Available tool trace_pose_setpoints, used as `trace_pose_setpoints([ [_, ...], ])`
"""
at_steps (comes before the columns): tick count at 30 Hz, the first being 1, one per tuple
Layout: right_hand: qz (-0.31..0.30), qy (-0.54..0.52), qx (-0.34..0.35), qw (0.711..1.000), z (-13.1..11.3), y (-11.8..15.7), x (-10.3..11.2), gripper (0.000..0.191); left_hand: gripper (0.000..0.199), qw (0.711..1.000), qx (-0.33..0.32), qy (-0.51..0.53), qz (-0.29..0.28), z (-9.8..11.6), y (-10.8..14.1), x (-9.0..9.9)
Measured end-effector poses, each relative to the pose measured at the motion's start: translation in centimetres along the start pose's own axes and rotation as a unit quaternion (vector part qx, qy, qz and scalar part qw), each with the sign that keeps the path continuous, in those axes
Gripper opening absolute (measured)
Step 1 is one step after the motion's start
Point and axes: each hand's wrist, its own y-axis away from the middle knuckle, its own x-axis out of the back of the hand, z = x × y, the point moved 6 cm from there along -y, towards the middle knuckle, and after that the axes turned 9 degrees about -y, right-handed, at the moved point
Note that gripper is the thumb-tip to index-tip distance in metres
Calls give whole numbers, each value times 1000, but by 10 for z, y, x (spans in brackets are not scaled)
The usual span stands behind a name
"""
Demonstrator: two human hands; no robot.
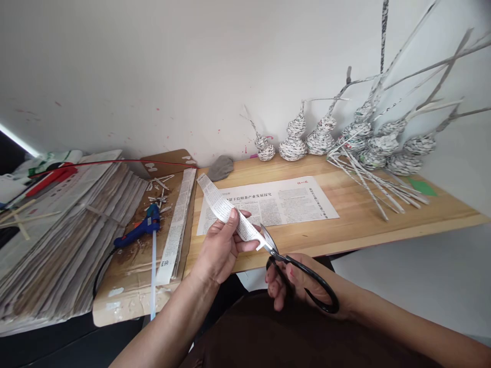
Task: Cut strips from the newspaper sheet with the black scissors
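Between the thumb and fingers of my left hand (222,243) is a narrow strip of newspaper (218,202), its far end sticking up to the left. My right hand (295,281) has its fingers in the black handles of a pair of scissors (270,245). The scissor blades are parted around the near end of the strip, where a small piece of paper hangs at an angle. Beneath and behind the strip, a sheet of newspaper (287,204) lies flat on the wooden table (307,240).
Gourd shapes woven from paper (293,140) stand along the wall, with rolled paper sticks (368,184) before the right ones. At left are a newspaper stack (76,230), a blue glue gun (141,227), cut paper strips (178,225) and a grey cloth-like lump (221,167).
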Motion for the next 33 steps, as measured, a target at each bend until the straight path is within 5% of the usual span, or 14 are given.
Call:
trace_pose_setpoints([
  [5, 8, 148, -6, 989, -13, 7, 2, 61, 26, 1000, 4, 9, -2, -4, 0, 0],
  [10, -6, 77, -45, 996, -7, 12, -2, 67, 44, 999, 13, 8, -30, -11, -1, -2],
  [33, 25, 69, -37, 997, -5, 12, 14, 74, 49, 999, 35, -6, -11, -24, -11, -8],
])
